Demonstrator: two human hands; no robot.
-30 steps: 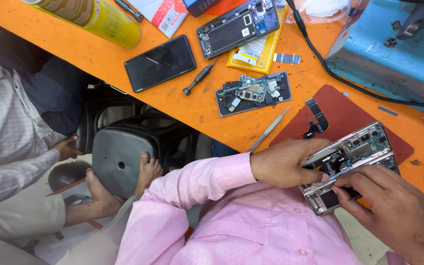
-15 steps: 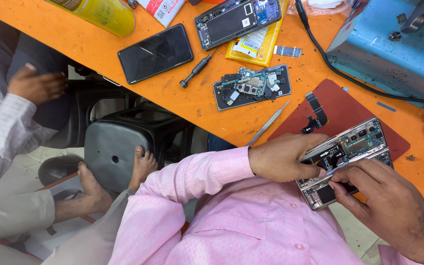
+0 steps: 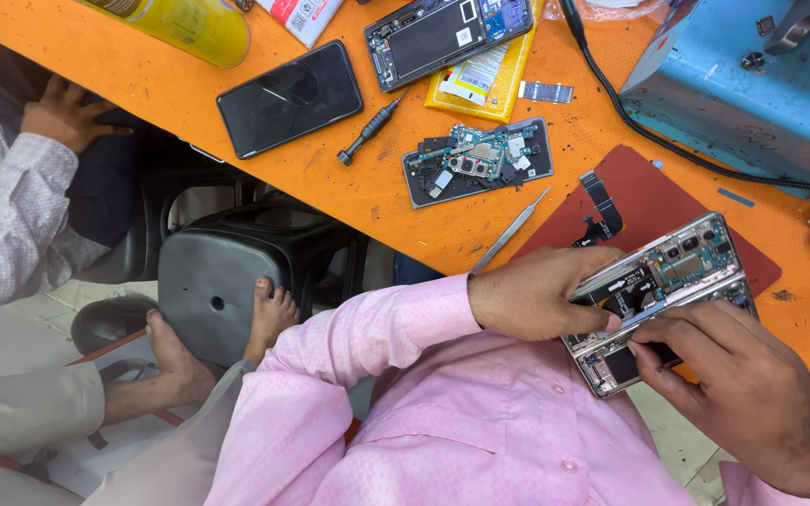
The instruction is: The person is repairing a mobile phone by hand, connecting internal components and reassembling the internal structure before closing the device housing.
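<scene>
while both hands work the opened phone (image 3: 660, 300) over the bench (image 3: 236, 94) edge | left hand (image 3: 538, 292) fingers clamped on its side | right hand (image 3: 752, 394) fingers pinched together at the lower board | step: mid-disassembly | next likely needs fine grip; tweezers (image 3: 510, 230) nearby

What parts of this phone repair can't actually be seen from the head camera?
- Near end of the opened phone: covered by the left hand and right hand.
- Whatever the right fingertips pinch: too small.
- Yellow can and blue machine: cut off by the top edge.
</scene>
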